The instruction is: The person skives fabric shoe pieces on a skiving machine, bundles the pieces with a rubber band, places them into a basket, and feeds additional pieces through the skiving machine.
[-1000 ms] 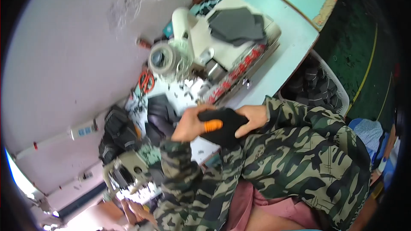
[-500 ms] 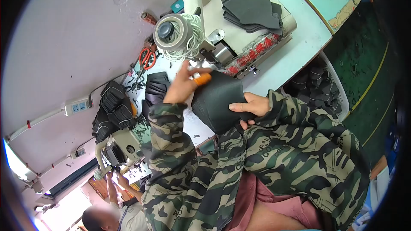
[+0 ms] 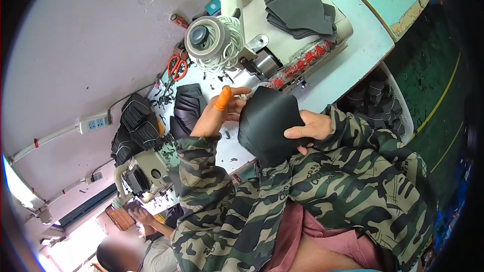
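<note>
I log these finishes: black folded sheet (image 3: 272,121), leather-like, smooth, soft sheen; stacked dark grey sheets (image 3: 297,12), matt; orange tubular finger cover (image 3: 222,98), rubbery, smooth; cream machine body (image 3: 275,19), smooth, painted look; silver cylinder (image 3: 266,64), glossy metal; red looped scissor handles (image 3: 177,68), smooth, plastic-looking; pale turquoise tabletop (image 3: 348,65), smooth, its chipped corner rough; camouflage jacket (image 3: 348,186), matt woven cloth.

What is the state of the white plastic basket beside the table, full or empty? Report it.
Not empty: dark grey pieces lie heaped inside the basket. Whether completely full, I cannot tell; part is hidden.
</note>
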`<action>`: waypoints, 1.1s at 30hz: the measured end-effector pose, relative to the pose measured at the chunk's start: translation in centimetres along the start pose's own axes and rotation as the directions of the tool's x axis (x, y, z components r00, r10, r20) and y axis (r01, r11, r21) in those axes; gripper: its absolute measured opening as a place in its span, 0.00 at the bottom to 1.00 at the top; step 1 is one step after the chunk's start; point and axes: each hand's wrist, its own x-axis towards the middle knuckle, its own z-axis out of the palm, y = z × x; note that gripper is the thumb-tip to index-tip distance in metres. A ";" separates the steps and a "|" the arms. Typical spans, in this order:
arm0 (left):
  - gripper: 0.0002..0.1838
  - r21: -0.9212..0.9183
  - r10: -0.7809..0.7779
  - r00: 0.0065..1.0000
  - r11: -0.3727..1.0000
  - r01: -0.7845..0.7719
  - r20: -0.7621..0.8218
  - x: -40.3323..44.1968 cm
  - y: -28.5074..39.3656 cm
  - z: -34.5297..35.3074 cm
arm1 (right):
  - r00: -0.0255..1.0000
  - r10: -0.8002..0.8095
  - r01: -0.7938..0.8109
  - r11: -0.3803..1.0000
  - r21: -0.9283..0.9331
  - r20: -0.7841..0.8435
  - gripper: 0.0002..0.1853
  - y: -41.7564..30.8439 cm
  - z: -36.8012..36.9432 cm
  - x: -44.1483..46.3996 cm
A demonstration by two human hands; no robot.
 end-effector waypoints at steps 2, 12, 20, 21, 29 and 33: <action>0.29 -0.175 0.001 0.997 0.985 0.012 0.074 0.2 0.2 1.6 | 0.999 -0.025 0.023 0.998 0.061 0.027 0.22 1.0 -0.2 0.5; 0.18 0.733 0.157 0.959 0.676 0.069 -0.235 5.2 0.6 0.2 | 0.985 0.160 -0.143 0.968 0.207 -0.067 0.21 2.2 -0.1 3.0; 0.15 0.670 0.118 0.966 0.739 0.070 -0.231 6.8 1.6 0.5 | 0.956 0.148 -0.049 0.933 0.358 -0.253 0.20 1.6 -1.6 2.0; 0.14 0.589 0.142 0.979 0.807 -0.031 -0.143 6.6 0.9 -0.1 | 0.941 0.169 -0.075 0.950 0.304 -0.295 0.24 1.6 -1.8 1.6; 0.14 0.326 0.100 0.985 0.944 -0.050 -0.140 5.0 -1.4 0.6 | 0.909 0.004 0.080 0.980 0.183 -0.417 0.21 3.3 -0.5 1.0; 0.13 0.589 0.152 0.974 0.808 -0.023 -0.171 4.6 0.6 1.1 | 0.915 0.019 0.096 0.960 0.264 -0.402 0.21 4.0 0.7 2.1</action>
